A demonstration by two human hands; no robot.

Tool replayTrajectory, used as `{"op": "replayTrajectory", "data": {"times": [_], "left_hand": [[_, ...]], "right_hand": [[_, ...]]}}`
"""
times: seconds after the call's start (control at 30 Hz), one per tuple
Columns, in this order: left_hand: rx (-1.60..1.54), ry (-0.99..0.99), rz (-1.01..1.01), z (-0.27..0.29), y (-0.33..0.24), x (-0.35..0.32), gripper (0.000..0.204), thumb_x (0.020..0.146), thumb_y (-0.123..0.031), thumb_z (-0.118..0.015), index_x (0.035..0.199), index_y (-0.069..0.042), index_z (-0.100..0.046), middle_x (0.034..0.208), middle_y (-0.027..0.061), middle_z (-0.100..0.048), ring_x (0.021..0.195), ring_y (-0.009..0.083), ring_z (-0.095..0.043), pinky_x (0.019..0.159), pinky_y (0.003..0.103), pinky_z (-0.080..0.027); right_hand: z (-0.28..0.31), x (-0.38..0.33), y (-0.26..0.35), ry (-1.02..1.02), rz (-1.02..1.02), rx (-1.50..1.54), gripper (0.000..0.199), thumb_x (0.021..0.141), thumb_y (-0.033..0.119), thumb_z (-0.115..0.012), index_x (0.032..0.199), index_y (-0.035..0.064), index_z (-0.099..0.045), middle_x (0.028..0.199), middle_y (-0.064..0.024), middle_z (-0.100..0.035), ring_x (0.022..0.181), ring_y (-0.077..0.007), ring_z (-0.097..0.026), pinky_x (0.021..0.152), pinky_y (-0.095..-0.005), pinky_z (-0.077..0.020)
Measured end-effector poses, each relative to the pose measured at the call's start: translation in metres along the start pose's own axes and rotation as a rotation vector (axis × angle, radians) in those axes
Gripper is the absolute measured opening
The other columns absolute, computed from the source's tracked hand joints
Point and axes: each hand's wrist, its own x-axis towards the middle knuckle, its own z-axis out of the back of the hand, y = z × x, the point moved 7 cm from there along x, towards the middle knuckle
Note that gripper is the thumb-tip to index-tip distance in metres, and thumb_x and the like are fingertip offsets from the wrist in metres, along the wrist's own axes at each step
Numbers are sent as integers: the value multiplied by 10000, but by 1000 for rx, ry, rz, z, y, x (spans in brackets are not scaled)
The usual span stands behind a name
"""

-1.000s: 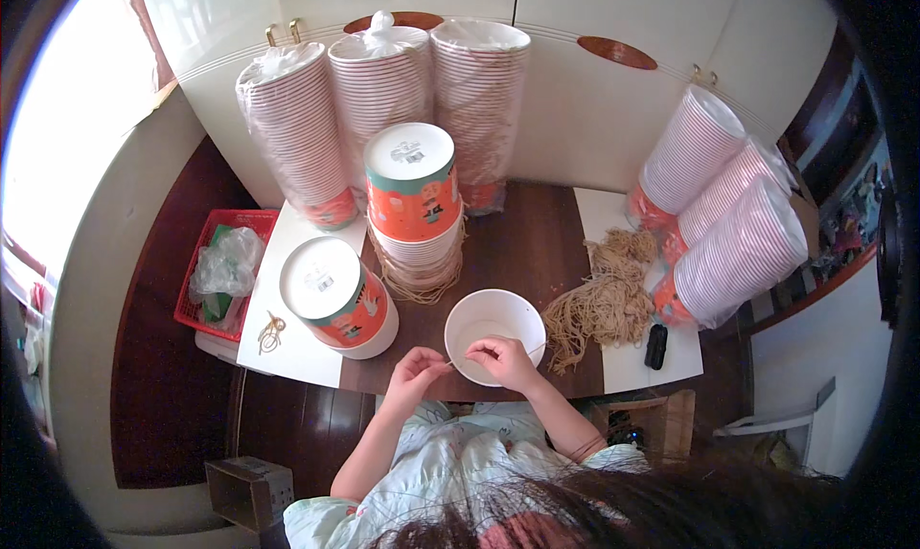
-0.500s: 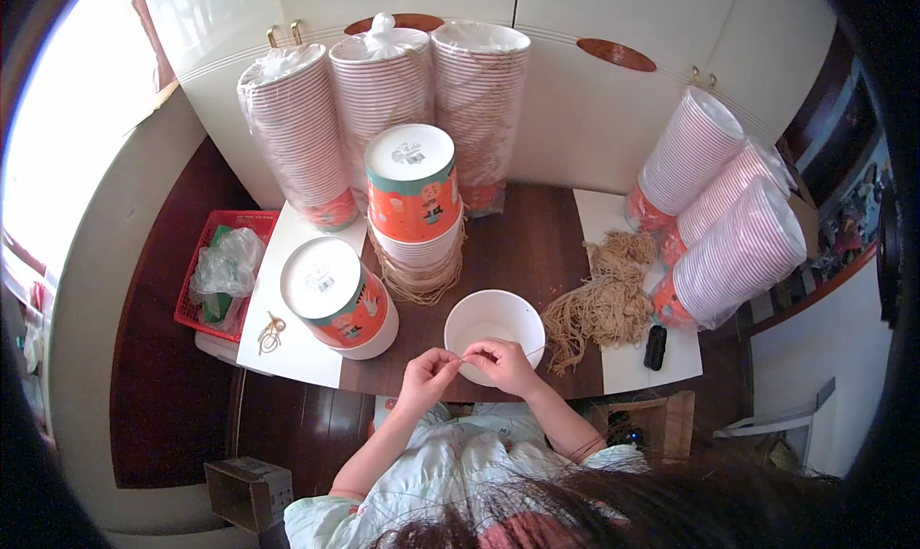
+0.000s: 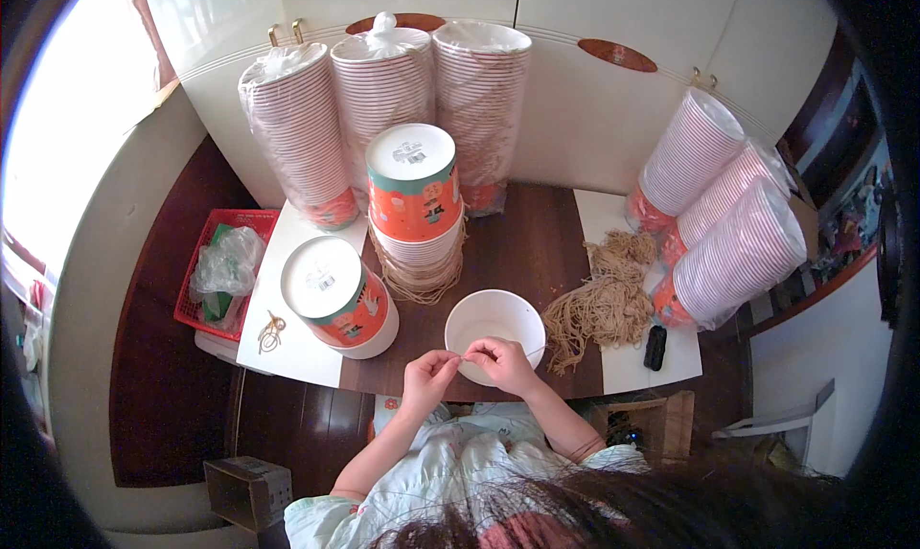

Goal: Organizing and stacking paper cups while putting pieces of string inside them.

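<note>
At the table's front edge, an open white paper bucket [image 3: 510, 307] stands upright with its mouth toward me. Over its near rim my left hand [image 3: 428, 381] and my right hand [image 3: 508, 369] meet, fingertips pinched close together. Between them they grip a thin tan string [image 3: 538, 351], whose end sticks out past my right hand; most of it is hidden by the fingers. To the right lies a tangled heap of tan strings [image 3: 609, 300]. Left of the bucket are upside-down orange and green buckets [image 3: 350, 305], and behind these a taller upside-down stack [image 3: 417, 199] ringed with strings.
Plastic-wrapped bucket stacks [image 3: 479, 108] stand along the back, and more wrapped stacks [image 3: 738, 252] lean at the right. A black object [image 3: 655, 348] lies near the right front edge. On the left are a small string bundle [image 3: 272, 332] and a red basket [image 3: 196, 285].
Almost nothing differs. Both hands keep their pinch over the bucket's near rim, with only a very slight shift of the fingers.
</note>
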Motion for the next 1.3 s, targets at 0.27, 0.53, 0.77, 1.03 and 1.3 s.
{"op": "replayTrajectory", "data": {"times": [0.27,0.53,0.77,1.03,1.3], "left_hand": [[2,-1,24,1,8,0,95,794,-84,-600,817,7,-610,642,-48,-542,551,4,-431,488,149,-335],[1,-4,-8,-1,6,0,86,793,-81,-601,807,4,-604,633,-56,-529,550,7,-429,487,153,-339],[357,-54,-424,0,-62,-3,125,711,-63,-655,825,-31,-616,736,37,-533,571,86,-503,508,212,-419],[487,15,-449,0,-73,1,140,675,-77,-682,796,-37,-624,758,61,-544,601,157,-532,533,254,-441],[503,43,-440,2,-72,4,93,668,-68,-671,735,-29,-620,723,72,-546,635,194,-541,554,285,-448]], "right_hand": [[0,0,4,-9,15,-18,90,785,100,-573,779,11,-569,709,-92,-597,643,-188,-579,588,-281,-447],[1,-1,3,-74,25,20,57,791,60,-551,772,6,-541,694,-72,-572,624,-145,-546,563,-260,-430],[0,8,12,111,-22,3,91,788,95,-574,815,9,-571,730,-82,-593,633,-140,-561,564,-274,-436],[1,13,25,79,27,36,122,790,73,-568,895,16,-544,761,-92,-603,695,-178,-601,617,-280,-475],[3,15,35,60,104,-61,126,780,68,-571,878,31,-502,764,-103,-601,714,-240,-613,610,-316,-482]]}}
